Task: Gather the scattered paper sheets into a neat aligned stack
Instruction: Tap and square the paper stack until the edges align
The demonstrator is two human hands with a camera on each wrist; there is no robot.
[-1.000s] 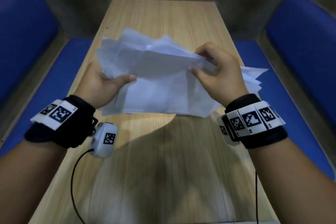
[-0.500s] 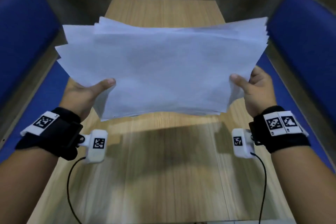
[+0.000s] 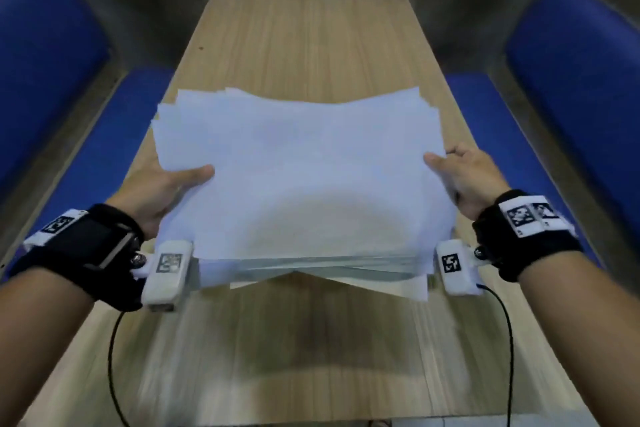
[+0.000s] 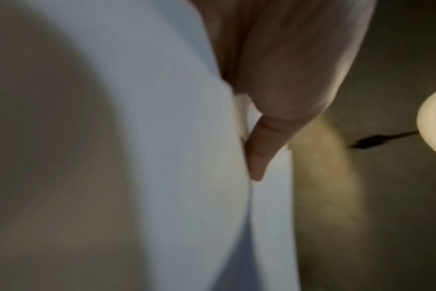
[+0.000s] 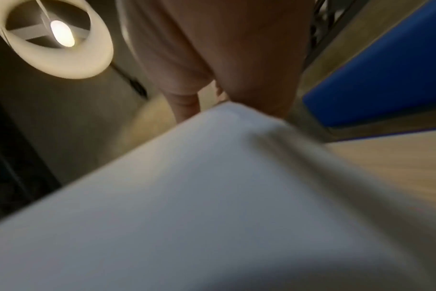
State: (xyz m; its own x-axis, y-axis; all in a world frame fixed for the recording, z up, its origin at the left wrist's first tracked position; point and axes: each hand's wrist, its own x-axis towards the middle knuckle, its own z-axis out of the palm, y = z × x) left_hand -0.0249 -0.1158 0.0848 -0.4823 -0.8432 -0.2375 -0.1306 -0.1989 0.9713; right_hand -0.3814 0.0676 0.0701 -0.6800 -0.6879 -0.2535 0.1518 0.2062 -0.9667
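A thick bundle of white paper sheets [image 3: 298,177] is held between both hands over the middle of the wooden table [image 3: 304,45]. Its lower edge touches or nearly touches the tabletop, and the sheets lean away from me. Several corners stick out unevenly at the top left and bottom right. My left hand [image 3: 166,184] grips the bundle's left side, thumb across the front sheet. My right hand [image 3: 460,177] grips the right side the same way. The left wrist view shows a finger [image 4: 261,141] pressed into the paper [image 4: 177,157]. The right wrist view shows paper [image 5: 212,196] under the hand [image 5: 227,59].
Blue padded benches [image 3: 568,87] run along both sides of the table, with a second blue bench [image 3: 45,62] on the left. A grey wall closes the far end. Black cables [image 3: 112,350] hang from the wrist cameras over the near tabletop.
The crumpled heap was lifted and spread wide between the hands, then brought down toward the table. The hands moved apart to the sheets' side edges, and the sheets now lie closer together.
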